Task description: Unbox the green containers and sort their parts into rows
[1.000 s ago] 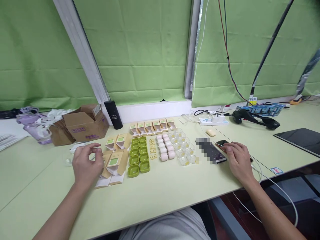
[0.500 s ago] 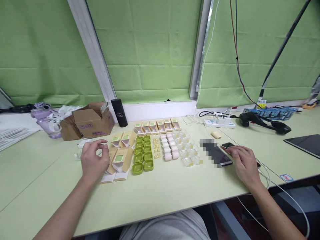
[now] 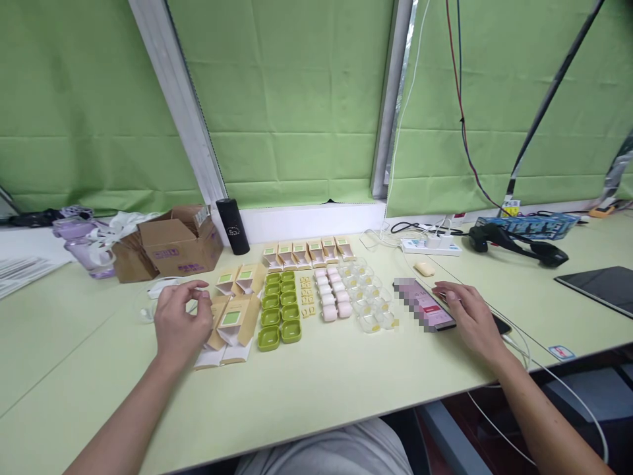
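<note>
My left hand (image 3: 182,322) hovers by the open card boxes (image 3: 237,322) on the left, thumb and index finger curved with a gap between them and nothing visible there. Beside these boxes stand two columns of olive-green square cups (image 3: 270,338). Small yellow pieces (image 3: 307,295), pink and white rounded blocks (image 3: 329,311) and clear plastic covers (image 3: 370,321) lie in columns further right. My right hand (image 3: 472,322) rests with fingers extended at the right edge of a phone (image 3: 429,309) whose screen is lit and partly pixelated. A second dark phone (image 3: 502,324) lies mostly hidden under this hand.
More card boxes (image 3: 301,256) line up behind. At the back left are a carton (image 3: 182,247), a black bottle (image 3: 232,226) and a purple cup (image 3: 85,247). A power strip (image 3: 430,247), a beige mouse (image 3: 424,268), a black headset-like device (image 3: 519,245) and a tablet (image 3: 601,290) stand right.
The phone's screen has gone from dark to lit. My right hand has shifted slightly left toward it, and more of the second phone shows. My left hand keeps nearly the same pose.
</note>
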Motion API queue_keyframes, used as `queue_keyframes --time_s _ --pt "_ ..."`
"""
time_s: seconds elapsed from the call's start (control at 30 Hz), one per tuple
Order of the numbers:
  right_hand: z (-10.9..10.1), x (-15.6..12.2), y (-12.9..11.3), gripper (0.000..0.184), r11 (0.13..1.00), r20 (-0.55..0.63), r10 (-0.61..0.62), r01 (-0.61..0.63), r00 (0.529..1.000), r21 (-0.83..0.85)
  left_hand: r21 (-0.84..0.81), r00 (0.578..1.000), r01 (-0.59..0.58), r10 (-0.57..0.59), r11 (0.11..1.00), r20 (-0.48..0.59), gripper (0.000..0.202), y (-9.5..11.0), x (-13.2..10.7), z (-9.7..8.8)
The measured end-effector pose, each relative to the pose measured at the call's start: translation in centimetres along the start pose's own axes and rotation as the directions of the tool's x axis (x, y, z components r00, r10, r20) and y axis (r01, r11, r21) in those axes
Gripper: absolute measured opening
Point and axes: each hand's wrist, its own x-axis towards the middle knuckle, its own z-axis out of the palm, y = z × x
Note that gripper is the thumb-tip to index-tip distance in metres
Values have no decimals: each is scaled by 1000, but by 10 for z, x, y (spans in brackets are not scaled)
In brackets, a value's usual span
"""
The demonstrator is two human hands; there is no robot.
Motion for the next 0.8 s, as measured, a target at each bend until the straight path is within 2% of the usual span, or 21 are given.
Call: queue_keyframes --time_s 0.13,0.5,0.8 --pt "5 -5 1 41 999 -38 -25 26 999 32 -2 1000 8 -8 1000 -2 17 0 0 0" --pt "10 -8 5 41 1000 -11 10 -10 1000 7 9 1000 25 -25 1000 -6 23 1 1 0" --pt "9 -8 10 42 1000 -9 14 -14 1000 10 8 998 54 -54 998 27 20 5 0 -3"
